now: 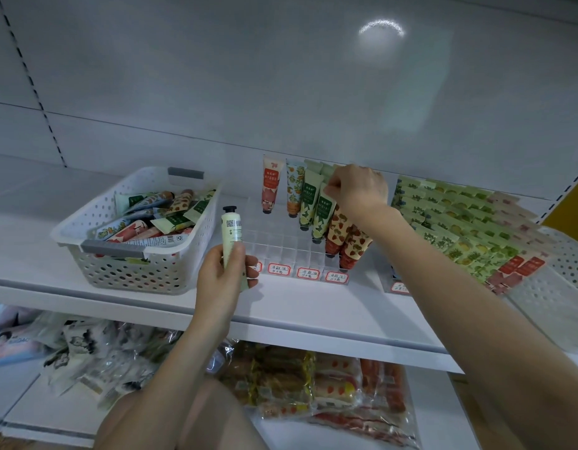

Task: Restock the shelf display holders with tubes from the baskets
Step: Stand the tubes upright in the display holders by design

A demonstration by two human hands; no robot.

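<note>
A: Pale green plastic tube with a black screw cap (233, 234): we see it cap-up in the left hand (221, 280), fingers wrapped round its lower half, in front of the shelf edge, between basket and holder.

B: Confirmed. Right hand (359, 190)?

A: Curled, pinching the crimped top of a green leaf-print tube (322, 216). That tube stands cap-down, tilted, in the clear acrylic grid holder (281, 246).

B: What's in the holder?

A: We count a pink-print tube (270, 186) and an orange-print tube (294, 190) at the back, more green ones beside them, strawberry-print tubes (339, 232) on the right side. Left and front cells hold nothing. Red-bordered handwritten price labels (308, 273) run along the front face.

B: Stock?

A: White perforated plastic basket with grey handles (135, 254) just left of the holder, mixed tubes lying loose in it. A second holder (460, 228) to the right is packed with rows of tubes. Another perforated white basket (570, 264) sits at the far right; contents we cannot tell.

B: Surface?

A: All on one white metal shelf (313, 315). Bagged packaged goods (313, 388) lie on the shelf below.
</note>
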